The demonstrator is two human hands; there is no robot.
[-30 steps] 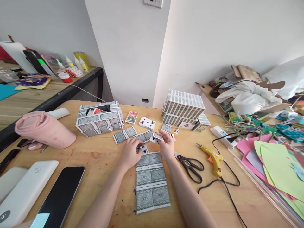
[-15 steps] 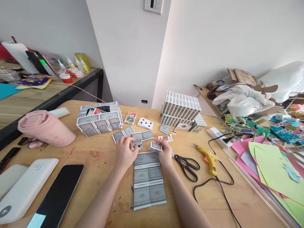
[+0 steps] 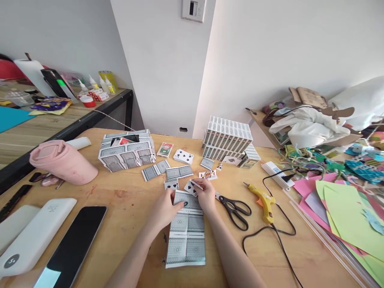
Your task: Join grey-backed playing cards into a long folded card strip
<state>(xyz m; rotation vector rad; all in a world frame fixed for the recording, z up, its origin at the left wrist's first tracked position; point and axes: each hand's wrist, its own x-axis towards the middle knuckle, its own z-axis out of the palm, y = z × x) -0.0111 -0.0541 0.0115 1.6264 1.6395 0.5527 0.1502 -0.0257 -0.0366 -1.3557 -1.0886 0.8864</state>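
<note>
A panel of joined cards (image 3: 186, 232), patterned backs up, lies lengthwise in front of me. My left hand (image 3: 164, 208) grips its far left edge, thumb on top and fingers at the side. At the panel's far right corner, my right hand (image 3: 205, 196) holds a small playing card (image 3: 191, 188) with its face partly showing. Just beyond the left hand a face-up card (image 3: 171, 184) touches a joined strip of cards (image 3: 179, 172). Another card strip (image 3: 155, 170) lies to its left, and a face card (image 3: 207, 175) rests beyond the right hand.
A card-covered box (image 3: 127, 151) stands at the back left, stacked card boxes (image 3: 228, 138) at the back right. Black scissors (image 3: 235, 210) and a yellow glue gun (image 3: 264, 202) with its cable lie right. A phone (image 3: 75, 244), power bank (image 3: 39, 236) and pink roll (image 3: 63, 162) are left.
My left hand has moved from the small face-up card to the panel's far edge. The panel is slightly turned and creased. The card in my right hand now shows its face.
</note>
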